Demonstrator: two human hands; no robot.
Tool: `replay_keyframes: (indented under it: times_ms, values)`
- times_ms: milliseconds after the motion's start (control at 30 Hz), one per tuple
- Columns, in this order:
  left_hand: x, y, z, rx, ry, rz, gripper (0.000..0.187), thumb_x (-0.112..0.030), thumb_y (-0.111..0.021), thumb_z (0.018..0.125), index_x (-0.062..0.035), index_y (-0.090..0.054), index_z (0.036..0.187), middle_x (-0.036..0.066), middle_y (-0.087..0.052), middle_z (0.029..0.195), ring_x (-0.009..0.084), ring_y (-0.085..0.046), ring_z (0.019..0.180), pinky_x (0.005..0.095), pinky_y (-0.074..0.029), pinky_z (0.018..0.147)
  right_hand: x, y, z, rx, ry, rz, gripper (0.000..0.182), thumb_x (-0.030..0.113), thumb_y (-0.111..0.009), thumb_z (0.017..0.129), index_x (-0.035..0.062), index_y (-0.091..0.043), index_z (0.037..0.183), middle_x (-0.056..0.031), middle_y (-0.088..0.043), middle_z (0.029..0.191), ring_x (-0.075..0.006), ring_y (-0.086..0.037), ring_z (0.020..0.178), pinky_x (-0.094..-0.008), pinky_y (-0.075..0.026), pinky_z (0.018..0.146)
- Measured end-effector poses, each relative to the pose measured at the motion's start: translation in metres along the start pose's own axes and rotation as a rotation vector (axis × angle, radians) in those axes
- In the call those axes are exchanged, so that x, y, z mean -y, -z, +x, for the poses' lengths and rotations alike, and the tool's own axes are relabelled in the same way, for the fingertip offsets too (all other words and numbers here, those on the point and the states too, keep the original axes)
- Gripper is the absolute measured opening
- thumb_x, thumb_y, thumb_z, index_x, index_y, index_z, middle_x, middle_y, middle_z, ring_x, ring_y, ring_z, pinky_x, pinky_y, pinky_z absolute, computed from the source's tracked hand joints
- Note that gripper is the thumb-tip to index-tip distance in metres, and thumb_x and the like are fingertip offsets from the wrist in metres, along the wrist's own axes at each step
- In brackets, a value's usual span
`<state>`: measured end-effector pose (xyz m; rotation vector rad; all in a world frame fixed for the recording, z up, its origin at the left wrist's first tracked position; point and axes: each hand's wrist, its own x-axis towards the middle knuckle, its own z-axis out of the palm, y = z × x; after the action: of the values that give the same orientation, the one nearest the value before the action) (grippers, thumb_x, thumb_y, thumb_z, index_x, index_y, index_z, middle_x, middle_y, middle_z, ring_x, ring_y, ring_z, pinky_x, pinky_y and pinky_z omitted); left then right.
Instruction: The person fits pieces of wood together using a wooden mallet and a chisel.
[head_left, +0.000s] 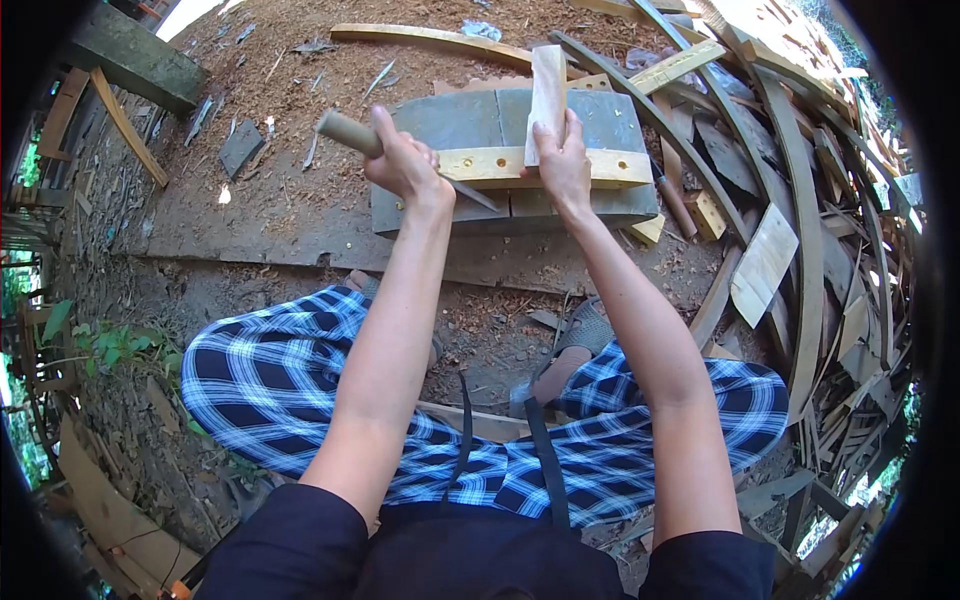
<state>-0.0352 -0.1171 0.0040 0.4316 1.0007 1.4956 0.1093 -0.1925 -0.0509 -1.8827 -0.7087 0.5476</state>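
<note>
My left hand (403, 165) is closed around a chisel with a thick round wooden handle (348, 132). Its narrow metal blade (472, 194) slants down to the right, over the near side of a pale wooden bar (480, 166). That bar has several holes along its face and lies across a grey, weathered wooden block (600, 118). In my right hand (562, 165) is a flat, pale piece of wood (547, 90), gripped at its lower end and pointing away from me. It overlaps the bar in this view, and some of the right fingers are hidden behind it.
Long curved boards (800, 240) and offcuts are heaped along the right. A round wooden stick (677, 207) and a small holed block (707, 215) lie right of the grey block. Wood chips cover the ground beyond, and a heavy beam (135, 60) stands at upper left.
</note>
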Motion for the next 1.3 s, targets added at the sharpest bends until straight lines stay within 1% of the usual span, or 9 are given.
replay_keyframes:
  times_ms: [33, 233, 300, 467, 500, 600, 733, 900, 1300]
  values:
    - [-0.006, -0.012, 0.009, 0.034, -0.037, 0.010, 0.047, -0.038, -0.068, 0.093, -0.0155, -0.039, 0.064, -0.004, -0.036, 0.050, 0.0078, -0.037, 0.037, 0.0250, -0.030, 0.035, -0.002, 0.001, 0.001, -0.007, 0.011, 0.011, 0.073, 0.043, -0.056, 0.092, 0.0034, -0.031, 0.148, -0.0329, -0.062, 0.119, -0.0481, -0.062, 0.109, -0.0499, -0.047, 0.096]
    - [-0.013, -0.054, 0.045, 0.384, -0.092, 0.055, 0.045, -0.039, -0.070, 0.090, -0.0150, -0.042, 0.064, -0.004, -0.038, 0.048, 0.0069, -0.036, 0.035, 0.0247, -0.026, 0.034, -0.002, 0.005, -0.001, 0.039, 0.013, 0.096, 0.071, 0.040, -0.056, 0.093, 0.0018, -0.032, 0.147, -0.0345, -0.063, 0.115, -0.0408, -0.071, 0.087, -0.0456, -0.054, 0.085]
    - [-0.008, -0.057, 0.060, 0.437, -0.103, 0.084, 0.044, -0.039, -0.071, 0.089, -0.0148, -0.043, 0.065, -0.004, -0.038, 0.048, 0.0067, -0.034, 0.035, 0.0245, -0.025, 0.033, -0.004, 0.003, 0.001, 0.018, 0.099, 0.077, 0.062, 0.030, -0.055, 0.098, -0.0037, -0.033, 0.145, -0.0228, -0.062, 0.117, -0.0233, -0.070, 0.070, -0.0345, -0.058, 0.059]
    - [0.000, -0.062, 0.066, 0.559, -0.090, 0.147, 0.042, -0.037, -0.070, 0.090, -0.0135, -0.044, 0.066, -0.004, -0.039, 0.047, 0.0059, -0.030, 0.032, 0.0249, -0.020, 0.032, 0.003, 0.009, -0.004, 0.085, 0.045, 0.137, 0.062, 0.030, -0.055, 0.098, -0.0041, -0.032, 0.145, -0.0211, -0.062, 0.115, -0.0213, -0.070, 0.072, -0.0319, -0.058, 0.061]
    - [-0.001, -0.063, 0.070, 0.539, -0.047, 0.197, 0.037, -0.030, -0.067, 0.092, -0.0126, -0.047, 0.066, -0.002, -0.042, 0.050, 0.0096, -0.040, 0.037, 0.0276, -0.032, 0.036, 0.002, 0.009, -0.004, 0.086, 0.048, 0.143, 0.062, 0.030, -0.056, 0.098, -0.0040, -0.032, 0.145, -0.0204, -0.062, 0.114, -0.0205, -0.069, 0.072, -0.0311, -0.058, 0.061]
    - [0.002, -0.069, 0.063, 0.518, -0.108, 0.205, 0.045, -0.035, -0.067, 0.093, -0.0178, -0.040, 0.061, -0.006, -0.033, 0.043, 0.0070, -0.028, 0.028, 0.0260, -0.021, 0.028, -0.001, 0.009, -0.001, 0.091, 0.047, 0.136, 0.062, 0.030, -0.055, 0.099, -0.0038, -0.031, 0.145, -0.0193, -0.062, 0.113, -0.0193, -0.069, 0.072, -0.0310, -0.058, 0.060]
    - [-0.001, -0.066, 0.060, 0.615, -0.039, 0.235, 0.044, -0.034, -0.067, 0.093, -0.0169, -0.042, 0.061, -0.005, -0.035, 0.044, 0.0076, -0.032, 0.030, 0.0262, -0.023, 0.029, -0.005, 0.008, 0.001, 0.094, 0.058, 0.148, 0.061, 0.029, -0.055, 0.099, -0.0033, -0.031, 0.145, -0.0191, -0.062, 0.112, -0.0189, -0.068, 0.073, -0.0309, -0.058, 0.060]
    - [0.002, -0.070, 0.053, 0.621, -0.159, 0.279, 0.045, -0.036, -0.066, 0.093, -0.0171, -0.043, 0.060, -0.005, -0.036, 0.043, 0.0075, -0.033, 0.030, 0.0257, -0.024, 0.030, 0.002, 0.011, -0.001, 0.124, 0.020, 0.145, 0.061, 0.028, -0.055, 0.099, -0.0024, -0.030, 0.146, -0.0184, -0.063, 0.111, -0.0178, -0.068, 0.073, -0.0310, -0.058, 0.060]
    - [-0.003, -0.070, 0.048, 0.690, -0.158, 0.320, 0.048, -0.036, -0.068, 0.092, -0.0164, -0.042, 0.057, -0.004, -0.040, 0.044, 0.0072, -0.036, 0.031, 0.0260, -0.025, 0.030, -0.002, 0.011, 0.003, 0.122, 0.036, 0.117, 0.062, 0.029, -0.056, 0.099, -0.0014, -0.030, 0.146, -0.0186, -0.063, 0.112, -0.0182, -0.068, 0.074, -0.0304, -0.058, 0.060]
